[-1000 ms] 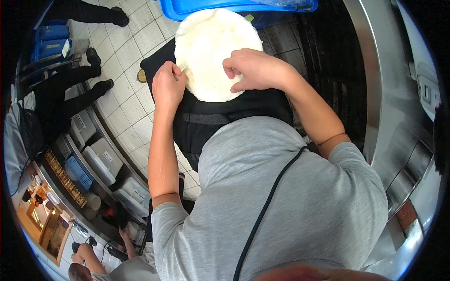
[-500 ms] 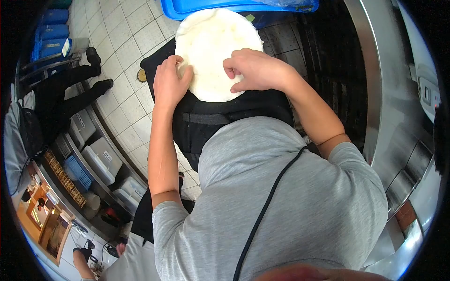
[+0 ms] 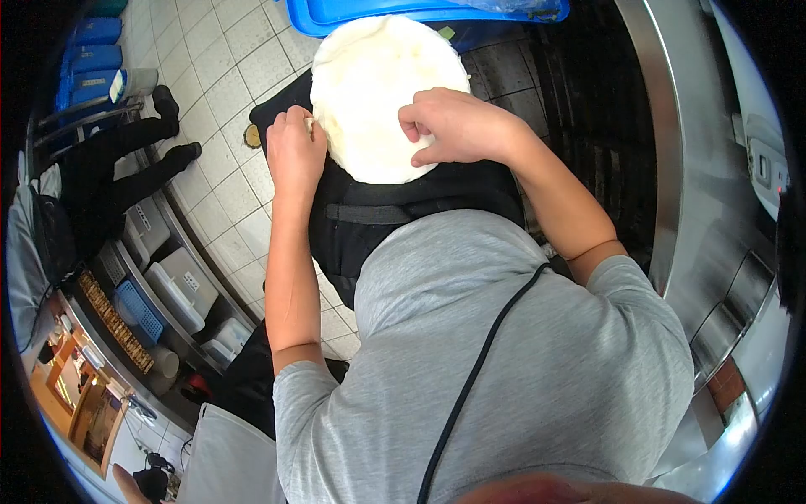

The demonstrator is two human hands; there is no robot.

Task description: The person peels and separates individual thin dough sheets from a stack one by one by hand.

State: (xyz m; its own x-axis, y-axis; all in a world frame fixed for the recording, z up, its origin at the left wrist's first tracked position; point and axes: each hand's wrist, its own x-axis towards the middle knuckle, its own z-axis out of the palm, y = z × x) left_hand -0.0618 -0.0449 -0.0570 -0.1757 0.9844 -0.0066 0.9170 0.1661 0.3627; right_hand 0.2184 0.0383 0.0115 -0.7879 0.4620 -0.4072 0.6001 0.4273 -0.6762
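A large round white mass (image 3: 378, 92), soft-looking like dough, rests over my lap on the black cloth (image 3: 369, 193). At its left edge is my left hand (image 3: 295, 151), with its fingers closed together. A small pale bit shows at those fingertips, too small to name. My right hand (image 3: 462, 126) lies over the right part of the white mass and touches it. Its fingers are curled, the thumb apart from the index finger, and nothing shows between them.
Beyond the mass is a blue plastic lid or tray (image 3: 336, 13). A steel counter edge (image 3: 663, 168) runs along the right. At left are shelves with lidded white containers (image 3: 180, 290), and a person's black-clad legs (image 3: 143, 160). Another person in light clothing (image 3: 227, 454) stands at lower left.
My left hand has moved left, off the top of the white mass to its edge, and its fingers have closed. My right hand stays put. The person at lower left has shifted.
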